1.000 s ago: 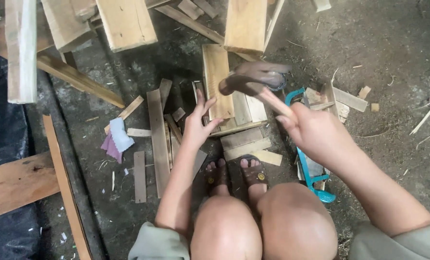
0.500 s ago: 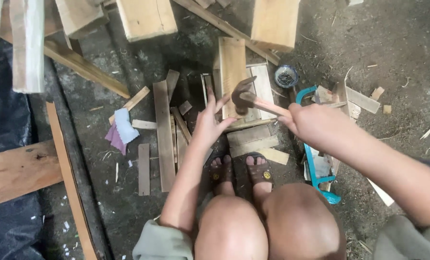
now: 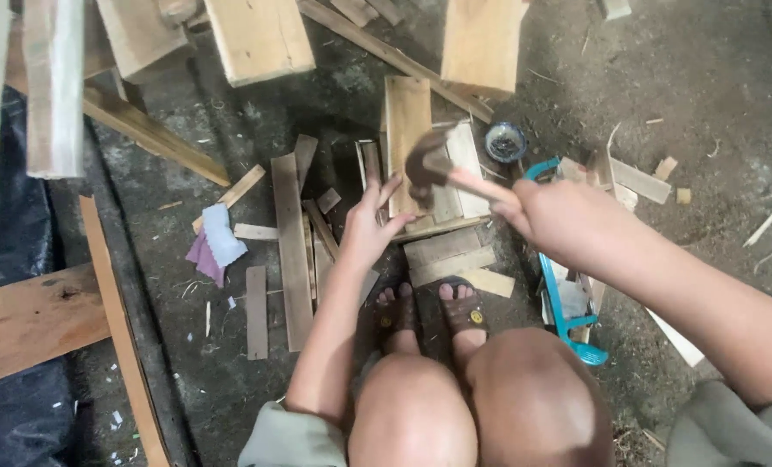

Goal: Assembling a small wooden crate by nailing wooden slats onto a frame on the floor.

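Right hand: the right hand [image 3: 567, 220] is closed around the handle of a hammer [image 3: 426, 164], forefinger stretched along it.
Hammer: dark head (blurred), above the upper part of the wooden frame [image 3: 433, 195], just beside the left fingertips.
Left hand: the left hand [image 3: 370, 227] is open, fingers spread and pressed on the left edge of the frame; it grips nothing.
Wooden frame: pale slats laid flat on the dirt floor [image 3: 706, 95], right in front of the sandalled feet [image 3: 429, 311].
Saw: blue-handled saw [image 3: 563, 303] on the floor under the right forearm.
Round tin: small tin [image 3: 505, 141] near the frame's top right corner.
Loose strips: long strip [image 3: 291, 246] and shorter offcuts left of the frame.
Cloth scrap: purple and pale blue scrap [image 3: 214, 242], well left of the hands.
Planks: thick planks [image 3: 260, 35] along the top edge.
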